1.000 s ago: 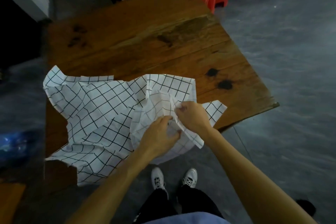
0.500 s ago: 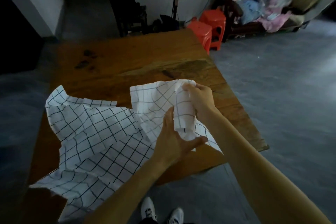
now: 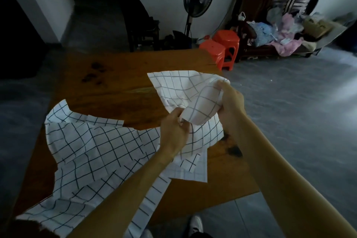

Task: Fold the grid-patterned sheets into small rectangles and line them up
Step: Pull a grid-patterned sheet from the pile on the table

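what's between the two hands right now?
Head view: only the grid-patterned sheet. It bunches between the left hand and the right hand, and both grip it above the wooden table.

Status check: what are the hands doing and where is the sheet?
Left hand and right hand both grip the lifted grid sheet, still unfolded. More grid sheets lie crumpled on the wooden table. No obstruction seen.

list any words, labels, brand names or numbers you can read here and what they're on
No readable text in this view.
The grid-patterned sheet held by the left hand and right hand carries only lines.
The tan bag on the bench has dark marks, too blurred to read.
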Demonstrator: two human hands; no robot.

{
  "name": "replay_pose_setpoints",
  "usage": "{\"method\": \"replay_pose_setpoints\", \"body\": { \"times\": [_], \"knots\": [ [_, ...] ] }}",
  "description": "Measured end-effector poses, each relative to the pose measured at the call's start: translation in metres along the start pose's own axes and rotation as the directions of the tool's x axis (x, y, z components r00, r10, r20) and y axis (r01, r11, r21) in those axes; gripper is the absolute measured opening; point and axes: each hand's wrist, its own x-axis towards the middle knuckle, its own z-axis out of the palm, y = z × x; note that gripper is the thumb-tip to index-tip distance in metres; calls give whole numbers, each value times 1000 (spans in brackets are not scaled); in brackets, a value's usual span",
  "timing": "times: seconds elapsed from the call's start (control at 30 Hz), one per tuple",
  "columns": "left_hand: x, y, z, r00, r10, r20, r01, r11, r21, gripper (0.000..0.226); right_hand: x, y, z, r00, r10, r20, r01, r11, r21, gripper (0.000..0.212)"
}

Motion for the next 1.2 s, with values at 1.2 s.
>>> {"method": "replay_pose_setpoints", "body": {
  "times": [1.2],
  "knots": [
    [106, 79, -82, 881, 454, -133, -159, 549, 821, 21, 97, -92, -13, 153, -763, 628, 878, -187, -440, 23]
  ]
}}
